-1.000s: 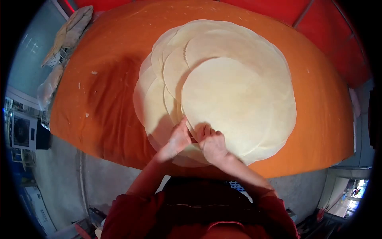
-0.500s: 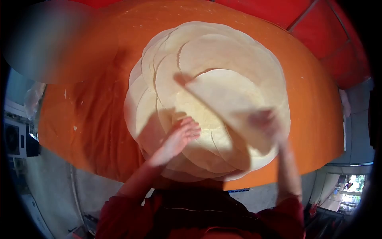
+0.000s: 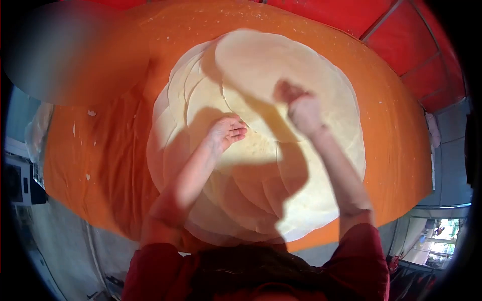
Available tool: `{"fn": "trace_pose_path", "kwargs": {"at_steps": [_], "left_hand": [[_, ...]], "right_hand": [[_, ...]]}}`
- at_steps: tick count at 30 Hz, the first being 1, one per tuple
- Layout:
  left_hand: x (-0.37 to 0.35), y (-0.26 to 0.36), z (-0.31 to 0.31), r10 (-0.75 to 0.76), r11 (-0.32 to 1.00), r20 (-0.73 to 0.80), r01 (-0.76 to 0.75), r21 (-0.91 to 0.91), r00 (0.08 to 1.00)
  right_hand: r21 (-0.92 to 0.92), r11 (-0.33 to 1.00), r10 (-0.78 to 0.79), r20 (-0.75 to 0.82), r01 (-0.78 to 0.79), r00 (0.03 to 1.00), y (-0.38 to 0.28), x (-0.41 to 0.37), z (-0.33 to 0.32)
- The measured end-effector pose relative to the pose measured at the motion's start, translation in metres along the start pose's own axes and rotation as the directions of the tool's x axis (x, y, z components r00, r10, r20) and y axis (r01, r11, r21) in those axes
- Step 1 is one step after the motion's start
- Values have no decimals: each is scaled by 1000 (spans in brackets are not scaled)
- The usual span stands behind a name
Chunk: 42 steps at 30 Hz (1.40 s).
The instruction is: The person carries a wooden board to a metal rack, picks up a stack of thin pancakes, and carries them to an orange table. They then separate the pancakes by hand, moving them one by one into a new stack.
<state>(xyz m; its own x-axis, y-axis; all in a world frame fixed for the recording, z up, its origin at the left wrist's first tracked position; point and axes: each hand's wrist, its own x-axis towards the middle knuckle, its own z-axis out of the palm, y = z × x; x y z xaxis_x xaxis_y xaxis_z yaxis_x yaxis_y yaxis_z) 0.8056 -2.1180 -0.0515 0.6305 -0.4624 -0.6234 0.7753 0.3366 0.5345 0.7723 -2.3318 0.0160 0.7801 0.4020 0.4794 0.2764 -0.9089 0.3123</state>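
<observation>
A broad pile of thin, round, pale dough sheets lies overlapping in front of me. Toward its far side, one round dough sheet is blurred by motion and casts a dark shadow on the sheets below. My right hand is at that sheet's near edge, closed on it, its fingertips smeared. My left hand hovers over or rests lightly on the left middle of the pile, palm partly turned up. Its fingers are stretched out with a slight bend, and nothing is in them.
Under the pile, an orange cloth with creases and white specks covers a wide rounded surface. Red panels stand beyond the far right edge. Grey floor shows at the lower left. A blurry pale patch hides the upper left corner.
My right hand has swung left and away from me, carrying the round sheet toward the pile's far side. My left hand has moved slightly farther forward over the pile.
</observation>
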Motion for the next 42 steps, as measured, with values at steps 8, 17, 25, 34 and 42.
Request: {"fn": "trace_pose_path", "kwargs": {"at_steps": [8,17,25,34,42], "left_hand": [[16,-4,-2,149,972,279,-90,-215,948],[19,-2,17,275,951,364,-197,-238,890],[17,-29,55,75,963,388,34,-269,918],[47,-79,111,-184,974,279,213,-76,943],[78,-92,157,616,-277,317,-179,944,721]], "right_hand": [[205,957,181,126,-204,975,-23,-66,25],[319,930,176,55,-185,983,-33,-74,2],[382,817,395,175,-432,902,124,-19,-6],[-162,945,275,-67,-282,959,116,-109,-51],[99,760,627,149,-642,765,110,-128,4]]}}
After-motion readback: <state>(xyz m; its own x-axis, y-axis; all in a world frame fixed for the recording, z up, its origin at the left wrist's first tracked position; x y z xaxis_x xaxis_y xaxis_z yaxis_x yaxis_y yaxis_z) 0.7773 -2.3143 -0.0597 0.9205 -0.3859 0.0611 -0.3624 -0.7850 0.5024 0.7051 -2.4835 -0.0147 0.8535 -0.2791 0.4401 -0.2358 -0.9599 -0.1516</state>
